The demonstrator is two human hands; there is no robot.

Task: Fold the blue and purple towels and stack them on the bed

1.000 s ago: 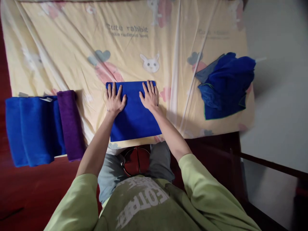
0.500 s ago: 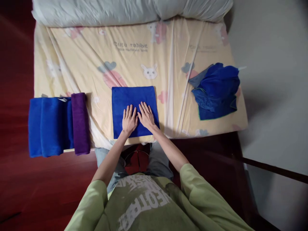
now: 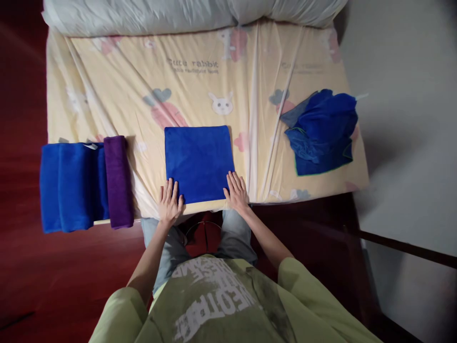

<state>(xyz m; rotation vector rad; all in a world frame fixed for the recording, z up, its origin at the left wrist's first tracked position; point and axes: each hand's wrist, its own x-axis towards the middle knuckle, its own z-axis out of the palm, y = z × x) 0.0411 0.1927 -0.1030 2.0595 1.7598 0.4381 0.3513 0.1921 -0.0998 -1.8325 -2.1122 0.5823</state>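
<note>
A blue cloth (image 3: 199, 162) lies flat, roughly square, near the front edge of the bed. At its lower left corner rests my left hand (image 3: 170, 204), fingers extended and holding nothing. My right hand (image 3: 236, 191) lies at the lower right corner, its fingers also stretched out and partly on the cloth's edge. Folded blue cloths (image 3: 74, 186) sit at the left end of the bed, with a purple folded cloth (image 3: 119, 182) beside them. On the right is a crumpled heap of blue cloths (image 3: 323, 128).
The bed has a yellow sheet (image 3: 200, 95) with rabbit and carrot prints. A grey-white rolled quilt (image 3: 143, 16) runs along its far side. A pale wall (image 3: 403, 119) stands to the right, and dark red floor (image 3: 89, 276) shows below.
Both hands have moved apart and toward me, from the middle of the blue cloth to its two near corners. The cloth itself stays flat.
</note>
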